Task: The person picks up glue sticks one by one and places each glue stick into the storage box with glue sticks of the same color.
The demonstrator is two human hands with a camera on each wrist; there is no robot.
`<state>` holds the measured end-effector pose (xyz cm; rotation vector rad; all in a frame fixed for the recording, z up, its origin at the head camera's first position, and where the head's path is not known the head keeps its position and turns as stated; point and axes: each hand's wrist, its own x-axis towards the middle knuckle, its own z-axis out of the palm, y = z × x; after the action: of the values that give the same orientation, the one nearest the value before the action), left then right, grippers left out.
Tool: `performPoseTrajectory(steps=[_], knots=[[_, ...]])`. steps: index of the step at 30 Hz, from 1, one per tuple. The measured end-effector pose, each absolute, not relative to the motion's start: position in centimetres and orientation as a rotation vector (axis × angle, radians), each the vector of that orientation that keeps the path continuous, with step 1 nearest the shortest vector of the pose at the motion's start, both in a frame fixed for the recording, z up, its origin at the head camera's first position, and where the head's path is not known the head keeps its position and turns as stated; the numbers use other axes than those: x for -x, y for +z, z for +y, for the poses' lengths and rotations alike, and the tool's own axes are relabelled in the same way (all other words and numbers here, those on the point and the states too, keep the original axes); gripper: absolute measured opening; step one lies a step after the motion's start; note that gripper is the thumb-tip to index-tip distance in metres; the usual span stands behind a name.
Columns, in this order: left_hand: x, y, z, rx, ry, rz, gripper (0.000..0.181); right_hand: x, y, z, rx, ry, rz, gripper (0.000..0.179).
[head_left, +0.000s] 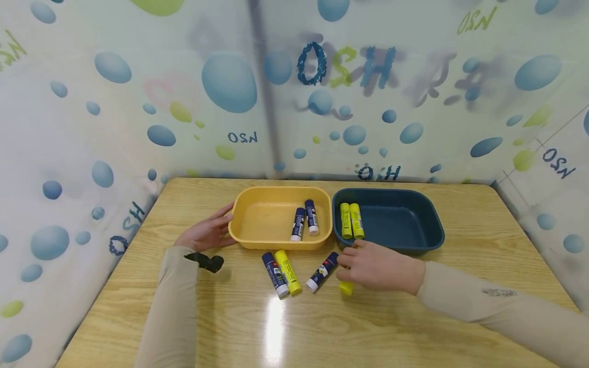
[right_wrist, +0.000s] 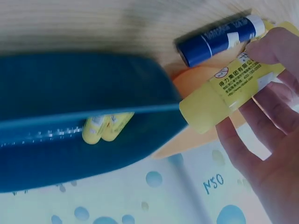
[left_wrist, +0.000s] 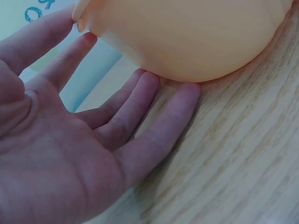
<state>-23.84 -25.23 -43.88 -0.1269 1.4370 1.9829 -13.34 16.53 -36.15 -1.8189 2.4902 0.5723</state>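
Note:
My right hand point(head_left: 375, 266) pinches a yellow glue stick point(right_wrist: 229, 88) between thumb and fingers, close in front of the dark blue bin point(head_left: 400, 249). My left hand point(head_left: 207, 232) touches the left side of the yellow-orange bin point(head_left: 257, 244), its fingers extended against the wall and rim in the left wrist view. Two blue glue sticks with white ends, one of them the upper blue stick point(head_left: 311, 217), lie inside that bin. Inside the dark blue bin two yellow glue sticks point(head_left: 346, 221) lie side by side.
On the wooden table point(head_left: 221, 327) in front of the bins, a blue glue stick point(head_left: 275, 275) lies against a yellow glue stick point(head_left: 288, 272). Another blue glue stick point(head_left: 322, 272) lies near my right hand. A patterned curtain point(head_left: 294, 128) hangs behind the table.

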Motion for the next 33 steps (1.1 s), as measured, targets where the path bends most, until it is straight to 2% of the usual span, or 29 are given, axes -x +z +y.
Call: performPoseTrajectory(steps=[13,24,33], knots=[[23.8,-44.0,-25.3,0.111,1.975,1.443,0.059,14.4,-33.9,17.9,1.752,0.554,2.551,0.037],[23.9,-44.1,-25.4,0.121,1.968,1.451,0.061,15.9,-33.0,18.8,1.620,0.495,2.614,0.031],[24.0,-44.0,-25.4,0.109,1.967,1.445,0.060,17.6,-33.5,20.6,1.673,0.484,2.717,0.024]])
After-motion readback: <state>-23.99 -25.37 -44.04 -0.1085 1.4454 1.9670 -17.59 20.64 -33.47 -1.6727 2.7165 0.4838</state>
